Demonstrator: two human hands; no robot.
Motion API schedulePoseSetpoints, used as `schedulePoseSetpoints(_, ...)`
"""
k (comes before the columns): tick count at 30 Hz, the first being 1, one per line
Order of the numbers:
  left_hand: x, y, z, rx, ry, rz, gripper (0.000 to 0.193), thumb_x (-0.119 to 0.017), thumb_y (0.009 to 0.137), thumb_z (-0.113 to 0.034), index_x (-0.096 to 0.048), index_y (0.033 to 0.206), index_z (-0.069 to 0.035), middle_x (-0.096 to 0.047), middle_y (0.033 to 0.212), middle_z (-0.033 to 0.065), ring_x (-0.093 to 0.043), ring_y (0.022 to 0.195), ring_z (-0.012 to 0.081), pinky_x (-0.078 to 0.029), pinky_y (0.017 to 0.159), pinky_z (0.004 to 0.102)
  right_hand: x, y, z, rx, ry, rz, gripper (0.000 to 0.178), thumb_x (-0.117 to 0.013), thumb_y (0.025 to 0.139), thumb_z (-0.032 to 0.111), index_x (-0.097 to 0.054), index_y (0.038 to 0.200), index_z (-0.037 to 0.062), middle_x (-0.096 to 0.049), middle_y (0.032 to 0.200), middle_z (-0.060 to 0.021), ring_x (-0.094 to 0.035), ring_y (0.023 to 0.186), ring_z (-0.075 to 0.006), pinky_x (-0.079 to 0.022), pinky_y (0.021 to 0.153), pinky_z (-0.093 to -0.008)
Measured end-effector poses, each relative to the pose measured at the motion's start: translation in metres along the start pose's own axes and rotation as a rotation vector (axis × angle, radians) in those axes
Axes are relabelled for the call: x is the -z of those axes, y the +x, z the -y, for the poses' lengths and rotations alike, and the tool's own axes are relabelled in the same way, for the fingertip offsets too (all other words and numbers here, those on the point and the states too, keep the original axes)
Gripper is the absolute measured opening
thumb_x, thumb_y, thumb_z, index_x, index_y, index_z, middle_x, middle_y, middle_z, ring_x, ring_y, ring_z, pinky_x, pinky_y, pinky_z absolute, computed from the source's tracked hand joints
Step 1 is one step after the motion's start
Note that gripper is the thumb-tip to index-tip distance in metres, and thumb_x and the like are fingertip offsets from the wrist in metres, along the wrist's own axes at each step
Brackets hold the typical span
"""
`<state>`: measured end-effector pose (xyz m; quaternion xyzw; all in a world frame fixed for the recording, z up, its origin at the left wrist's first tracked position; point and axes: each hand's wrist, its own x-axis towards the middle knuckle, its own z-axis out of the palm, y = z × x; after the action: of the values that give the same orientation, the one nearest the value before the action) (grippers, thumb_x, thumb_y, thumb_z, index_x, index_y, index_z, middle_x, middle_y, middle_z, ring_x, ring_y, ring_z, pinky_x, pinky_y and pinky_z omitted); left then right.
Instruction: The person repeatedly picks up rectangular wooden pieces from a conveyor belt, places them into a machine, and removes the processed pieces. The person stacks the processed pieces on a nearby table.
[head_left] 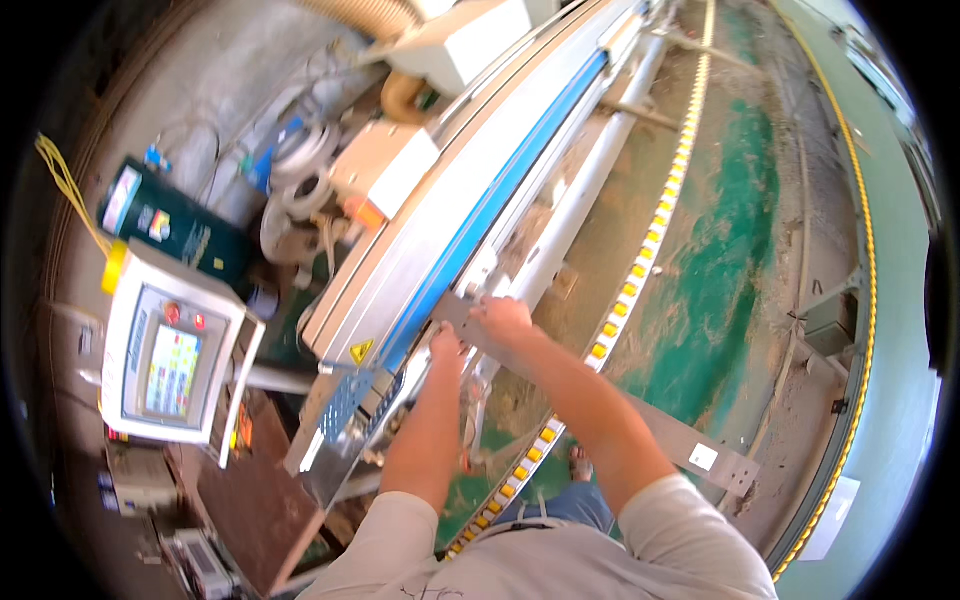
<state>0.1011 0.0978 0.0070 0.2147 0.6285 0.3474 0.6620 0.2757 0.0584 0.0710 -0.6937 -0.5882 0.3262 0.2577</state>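
A long flat grey-brown bar (pixel 655 425) with holes in its far right end and a small white label reaches from the machine's blue-edged rail (pixel 500 200) out to the right, passing under my right forearm. My left hand (pixel 447 343) is closed at the bar's left end, close beside the rail. Just to the right, my right hand (pixel 503 318) rests on the bar with its fingers curled together near a small metal fitting (pixel 478 272). Whatever either hand pinches is too small or hidden to make out.
At the left stands a control panel (pixel 165 365) with a lit screen and red buttons. Behind it is a dark green cylindrical tank (pixel 185 225). A roller track with yellow wheels (pixel 640 270) runs beside me, and another yellow-wheeled track (pixel 868 240) lies farther right.
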Motion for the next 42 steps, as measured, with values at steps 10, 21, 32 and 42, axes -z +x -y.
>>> schedulePoseSetpoints(10,0.037,-0.146,0.074,0.122,0.125,0.600,0.036,-0.055,0.102,-0.038,-0.063,0.112,-0.004,-0.065,0.096,0.0064,-0.064,0.085,0.0198,-0.052,0.070,0.0327,0.089,-0.512,-0.206,-0.587,0.697,-0.818,0.029,-0.058,0.097,0.017,-0.064,0.116,-0.0048,-0.071,0.092,-0.0119,-0.070,0.082,-0.0186,-0.057,0.075,-0.0344)
schedulePoseSetpoints(21,0.147,-0.380,0.333,0.407,0.866,1.288,0.033,-0.064,0.098,-0.014,-0.057,0.129,-0.004,-0.068,0.113,0.0110,-0.068,0.091,0.0180,-0.057,0.072,0.0303,-0.160,-0.938,-0.112,-1.250,0.743,-1.395,0.022,-0.059,0.096,0.018,-0.067,0.102,-0.0018,-0.071,0.084,-0.0101,-0.068,0.069,-0.0177,-0.054,0.060,-0.0322)
schedulePoseSetpoints(32,0.227,-0.432,0.417,0.331,1.042,1.096,0.043,-0.069,0.094,-0.014,-0.054,0.131,0.000,-0.067,0.113,0.0121,-0.069,0.090,0.0203,-0.060,0.074,0.0333,-0.210,-1.139,-0.029,-1.233,0.717,-1.754,0.023,-0.058,0.095,0.017,-0.068,0.103,-0.0017,-0.072,0.083,-0.0105,-0.067,0.066,-0.0167,-0.053,0.059,-0.0300)
schedulePoseSetpoints(42,0.159,-0.638,0.544,-0.009,1.321,1.347,0.032,-0.064,0.098,-0.034,-0.070,0.098,-0.002,-0.071,0.085,0.0061,-0.067,0.075,0.0134,-0.053,0.070,0.0279,-0.197,-1.234,-0.033,-0.694,1.376,-1.841,0.021,-0.057,0.100,0.023,-0.064,0.108,0.0051,-0.072,0.090,-0.0091,-0.069,0.077,-0.0183,-0.056,0.069,-0.0309)
